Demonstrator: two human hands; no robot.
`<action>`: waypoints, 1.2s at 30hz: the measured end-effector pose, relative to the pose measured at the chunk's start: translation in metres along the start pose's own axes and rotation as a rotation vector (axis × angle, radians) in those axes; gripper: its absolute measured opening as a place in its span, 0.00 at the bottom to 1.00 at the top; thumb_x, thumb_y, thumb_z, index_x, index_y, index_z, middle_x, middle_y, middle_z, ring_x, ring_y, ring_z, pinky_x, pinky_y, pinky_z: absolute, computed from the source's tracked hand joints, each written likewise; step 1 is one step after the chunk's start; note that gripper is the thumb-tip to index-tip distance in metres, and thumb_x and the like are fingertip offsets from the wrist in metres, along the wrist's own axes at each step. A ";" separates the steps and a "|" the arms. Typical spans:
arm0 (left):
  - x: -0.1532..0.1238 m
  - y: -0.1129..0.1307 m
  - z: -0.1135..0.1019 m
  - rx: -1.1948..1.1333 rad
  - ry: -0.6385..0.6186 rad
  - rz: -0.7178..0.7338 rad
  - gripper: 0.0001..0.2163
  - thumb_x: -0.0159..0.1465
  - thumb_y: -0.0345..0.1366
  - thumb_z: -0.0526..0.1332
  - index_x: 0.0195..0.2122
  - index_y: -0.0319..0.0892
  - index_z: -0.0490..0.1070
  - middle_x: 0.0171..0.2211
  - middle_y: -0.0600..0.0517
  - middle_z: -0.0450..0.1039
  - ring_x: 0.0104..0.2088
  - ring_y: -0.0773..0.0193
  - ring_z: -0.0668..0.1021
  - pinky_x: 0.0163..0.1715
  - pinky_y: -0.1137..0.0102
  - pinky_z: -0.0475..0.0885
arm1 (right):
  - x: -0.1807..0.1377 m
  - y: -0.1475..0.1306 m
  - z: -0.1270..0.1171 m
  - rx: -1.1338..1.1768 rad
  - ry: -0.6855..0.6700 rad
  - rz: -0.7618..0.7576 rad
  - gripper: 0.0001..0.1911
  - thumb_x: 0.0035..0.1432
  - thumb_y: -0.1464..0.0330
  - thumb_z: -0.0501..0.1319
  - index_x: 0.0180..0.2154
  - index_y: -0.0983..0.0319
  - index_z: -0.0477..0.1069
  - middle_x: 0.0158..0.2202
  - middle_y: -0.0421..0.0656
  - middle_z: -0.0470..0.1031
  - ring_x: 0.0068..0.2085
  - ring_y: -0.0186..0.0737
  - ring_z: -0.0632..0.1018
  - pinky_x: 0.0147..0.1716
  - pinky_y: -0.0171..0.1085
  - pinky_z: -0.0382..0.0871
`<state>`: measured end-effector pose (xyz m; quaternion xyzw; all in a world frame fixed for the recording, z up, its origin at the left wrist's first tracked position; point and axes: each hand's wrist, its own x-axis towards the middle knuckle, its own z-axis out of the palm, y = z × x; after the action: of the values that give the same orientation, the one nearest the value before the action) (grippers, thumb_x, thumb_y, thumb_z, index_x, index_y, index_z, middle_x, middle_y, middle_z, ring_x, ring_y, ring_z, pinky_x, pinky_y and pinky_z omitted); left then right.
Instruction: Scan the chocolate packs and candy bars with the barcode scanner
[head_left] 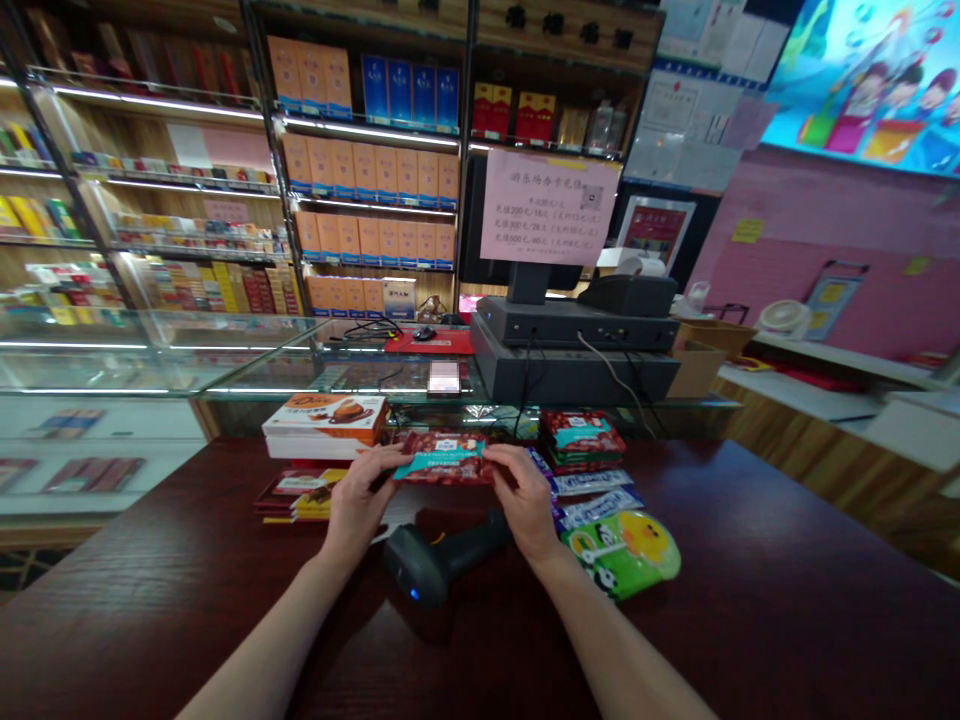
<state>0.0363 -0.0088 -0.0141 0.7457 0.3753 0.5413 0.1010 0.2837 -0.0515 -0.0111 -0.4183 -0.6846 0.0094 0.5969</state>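
Between my two hands a red and teal snack packet (442, 460) is held by its ends above the table. My left hand (361, 495) pinches its left end, and my right hand (525, 495) grips the right end. Just below lies a black barcode scanner (431, 560) with a blue light on it. To the left sits a white and orange box (324, 420), with flat red and yellow packets (311, 497) in front of it. On the right are a stack of similar red packets (581, 437), blue and white packets (600, 505) and a green pouch with a yellow duck (630, 548).
The dark wooden table (172, 620) meets a glass counter (262, 370) at the back. On that counter stand a cash register (574, 350) and a monitor with a pink paper sign (547, 210). Lit shelves of boxes (367, 165) fill the wall behind.
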 end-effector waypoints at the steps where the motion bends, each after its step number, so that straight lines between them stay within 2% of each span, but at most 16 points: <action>1: 0.000 0.001 0.000 -0.002 0.009 0.005 0.09 0.66 0.39 0.59 0.41 0.47 0.79 0.45 0.50 0.81 0.49 0.57 0.81 0.58 0.56 0.72 | 0.000 0.000 0.000 0.002 0.009 -0.001 0.10 0.66 0.71 0.58 0.44 0.56 0.77 0.43 0.45 0.79 0.46 0.43 0.80 0.46 0.41 0.75; 6: 0.002 0.007 0.002 -0.009 0.025 0.027 0.08 0.65 0.42 0.62 0.39 0.46 0.77 0.37 0.51 0.80 0.41 0.60 0.81 0.50 0.61 0.76 | 0.001 -0.002 0.003 -0.012 0.064 0.009 0.04 0.67 0.68 0.60 0.41 0.58 0.75 0.39 0.43 0.74 0.42 0.41 0.77 0.41 0.39 0.73; 9: 0.002 0.010 0.003 0.006 0.048 0.026 0.07 0.65 0.41 0.63 0.39 0.45 0.76 0.36 0.51 0.77 0.40 0.61 0.79 0.44 0.65 0.76 | 0.001 -0.003 0.005 -0.030 0.097 0.030 0.04 0.67 0.67 0.60 0.39 0.58 0.74 0.40 0.43 0.72 0.42 0.41 0.76 0.40 0.38 0.72; 12: 0.002 0.010 0.004 0.022 0.082 0.008 0.08 0.64 0.42 0.63 0.39 0.45 0.76 0.39 0.50 0.76 0.42 0.60 0.78 0.45 0.66 0.75 | 0.001 -0.002 0.008 -0.048 0.090 0.061 0.05 0.67 0.66 0.59 0.38 0.58 0.72 0.39 0.43 0.72 0.40 0.41 0.75 0.38 0.38 0.70; 17: 0.000 0.008 0.007 0.021 0.042 -0.171 0.10 0.64 0.47 0.61 0.39 0.46 0.72 0.35 0.54 0.77 0.37 0.62 0.79 0.41 0.67 0.74 | -0.004 0.000 0.013 -0.102 0.042 0.152 0.07 0.68 0.63 0.58 0.39 0.59 0.71 0.35 0.42 0.73 0.35 0.40 0.73 0.35 0.37 0.67; 20: 0.001 0.008 0.009 0.013 0.049 -0.233 0.12 0.63 0.49 0.61 0.38 0.46 0.70 0.33 0.54 0.77 0.36 0.61 0.80 0.40 0.67 0.74 | -0.005 0.001 0.016 -0.120 0.016 0.199 0.09 0.68 0.61 0.57 0.39 0.59 0.71 0.35 0.42 0.74 0.35 0.40 0.75 0.36 0.37 0.67; 24: 0.001 0.007 0.012 0.014 0.093 -0.296 0.19 0.61 0.49 0.63 0.49 0.47 0.67 0.33 0.56 0.77 0.36 0.61 0.80 0.40 0.66 0.74 | -0.005 0.001 0.019 -0.049 -0.046 0.279 0.09 0.68 0.61 0.56 0.39 0.58 0.70 0.35 0.42 0.76 0.37 0.41 0.77 0.37 0.37 0.68; 27: 0.000 0.003 0.015 0.024 0.076 -0.277 0.23 0.62 0.47 0.62 0.56 0.48 0.64 0.32 0.57 0.76 0.33 0.63 0.79 0.39 0.67 0.73 | -0.003 -0.001 0.020 0.002 -0.037 0.337 0.09 0.66 0.62 0.58 0.45 0.59 0.69 0.33 0.40 0.78 0.36 0.41 0.79 0.37 0.37 0.68; 31: 0.001 -0.001 0.016 0.053 0.022 -0.221 0.15 0.64 0.47 0.60 0.48 0.48 0.72 0.35 0.55 0.77 0.36 0.62 0.80 0.42 0.67 0.73 | -0.002 -0.005 0.020 -0.005 -0.032 0.339 0.15 0.66 0.64 0.57 0.53 0.58 0.68 0.32 0.39 0.78 0.34 0.40 0.79 0.37 0.36 0.69; 36: 0.003 -0.002 0.015 0.021 -0.036 -0.185 0.11 0.66 0.45 0.58 0.42 0.47 0.75 0.38 0.53 0.80 0.39 0.61 0.81 0.46 0.66 0.73 | -0.003 -0.002 0.019 -0.010 -0.093 0.291 0.11 0.67 0.65 0.56 0.44 0.57 0.76 0.41 0.43 0.80 0.42 0.42 0.80 0.44 0.38 0.70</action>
<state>0.0493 -0.0017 -0.0185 0.7185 0.4463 0.5120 0.1494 0.2664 -0.0451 -0.0175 -0.5152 -0.6436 0.1120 0.5548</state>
